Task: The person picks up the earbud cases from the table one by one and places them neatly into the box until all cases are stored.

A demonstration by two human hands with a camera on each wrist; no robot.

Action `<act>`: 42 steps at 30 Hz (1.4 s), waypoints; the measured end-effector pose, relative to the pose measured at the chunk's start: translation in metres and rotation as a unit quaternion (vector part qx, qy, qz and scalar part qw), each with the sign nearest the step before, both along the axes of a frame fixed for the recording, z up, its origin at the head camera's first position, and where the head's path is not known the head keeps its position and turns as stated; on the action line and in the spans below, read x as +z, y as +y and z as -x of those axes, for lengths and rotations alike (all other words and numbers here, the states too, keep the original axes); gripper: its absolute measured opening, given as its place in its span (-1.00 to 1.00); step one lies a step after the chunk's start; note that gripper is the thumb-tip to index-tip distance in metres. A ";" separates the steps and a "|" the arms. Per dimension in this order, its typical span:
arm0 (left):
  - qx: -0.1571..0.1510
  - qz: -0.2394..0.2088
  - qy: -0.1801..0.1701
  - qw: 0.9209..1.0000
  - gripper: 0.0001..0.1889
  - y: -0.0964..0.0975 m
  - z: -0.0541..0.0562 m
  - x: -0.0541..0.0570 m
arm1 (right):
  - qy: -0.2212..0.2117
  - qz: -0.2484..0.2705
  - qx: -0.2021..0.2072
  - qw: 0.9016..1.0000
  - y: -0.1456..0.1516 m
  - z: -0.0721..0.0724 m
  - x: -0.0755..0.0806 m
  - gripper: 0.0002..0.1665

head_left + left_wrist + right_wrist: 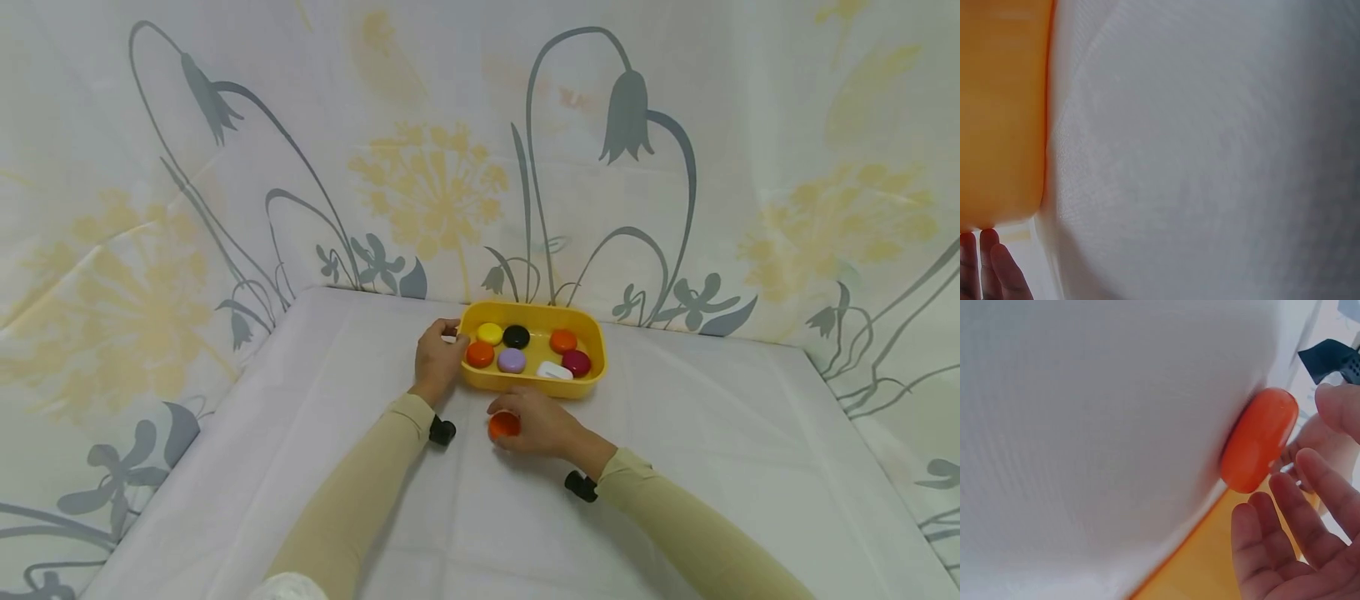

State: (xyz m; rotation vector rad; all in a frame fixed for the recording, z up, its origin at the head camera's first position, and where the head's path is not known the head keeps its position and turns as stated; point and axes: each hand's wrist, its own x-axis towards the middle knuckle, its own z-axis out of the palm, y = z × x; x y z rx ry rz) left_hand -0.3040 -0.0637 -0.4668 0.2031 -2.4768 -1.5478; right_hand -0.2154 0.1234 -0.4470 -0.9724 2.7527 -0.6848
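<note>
A round, glossy orange disc (503, 425) lies on the white cloth in front of a yellow tray (517, 383). My right hand (542, 422) reaches round the disc with thumb and fingers spread. In the right wrist view, the orange disc (1260, 440) stands just beyond the fingertips, and no firm grasp shows. At the tray's left end is my left hand (438, 360). Its fingertips touch the yellow wall (1000, 112) in the left wrist view; the thumb is hidden there.
Several similar discs sit in the tray, among them a yellow one (490, 333), a black one (516, 337), a lavender one (512, 360) and a dark red one (576, 362). A white piece (555, 371) lies by the front wall. Behind hangs a flowered curtain (465, 150).
</note>
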 end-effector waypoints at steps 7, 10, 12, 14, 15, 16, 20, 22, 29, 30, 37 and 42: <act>0.000 0.000 -0.002 1.000 -0.67 -0.001 0.000 0.002 | -0.008 -0.002 -0.003 1.000 0.000 -0.002 0.009 -0.55; 0.001 0.001 -0.003 1.000 -0.67 0.000 -0.001 0.002 | -0.033 0.007 -0.009 0.999 0.000 -0.003 0.015 -0.52; 0.001 0.000 -0.004 1.000 -0.67 0.000 -0.001 0.002 | -0.044 0.014 -0.012 0.999 0.002 -0.003 0.019 -0.51; 0.001 -0.001 -0.004 1.000 -0.67 0.000 -0.001 0.002 | -0.048 0.023 -0.014 0.999 0.003 -0.002 0.023 -0.50; 0.001 -0.002 -0.003 1.000 -0.67 0.000 -0.001 0.002 | -0.043 0.027 -0.013 0.999 0.004 -0.001 0.025 -0.50; 0.000 -0.003 -0.002 1.000 -0.67 0.000 -0.002 0.002 | -0.041 0.035 -0.014 0.998 0.005 0.000 0.027 -0.50; 0.001 -0.005 -0.002 1.000 -0.66 0.000 -0.002 0.002 | -0.014 0.061 -0.017 0.998 0.010 0.004 0.035 -0.53; 0.001 -0.005 -0.002 1.000 -0.67 0.000 -0.002 0.002 | -0.005 0.078 -0.024 0.997 0.013 0.006 0.038 -0.54; -0.001 -0.010 -0.005 1.000 -0.66 0.000 -0.002 0.003 | 0.046 0.118 -0.030 0.991 0.028 0.018 0.048 -0.58; -0.001 -0.011 -0.005 1.000 -0.66 0.000 -0.002 0.003 | 0.049 0.120 -0.034 0.991 0.030 0.020 0.049 -0.59; -0.002 -0.014 -0.001 1.000 -0.67 -0.001 -0.002 0.003 | 0.064 0.104 -0.048 0.991 0.039 0.032 0.056 -0.59; -0.003 -0.017 -0.001 1.000 -0.67 -0.001 -0.002 0.003 | 0.051 0.094 -0.064 0.992 0.039 0.042 0.054 -0.58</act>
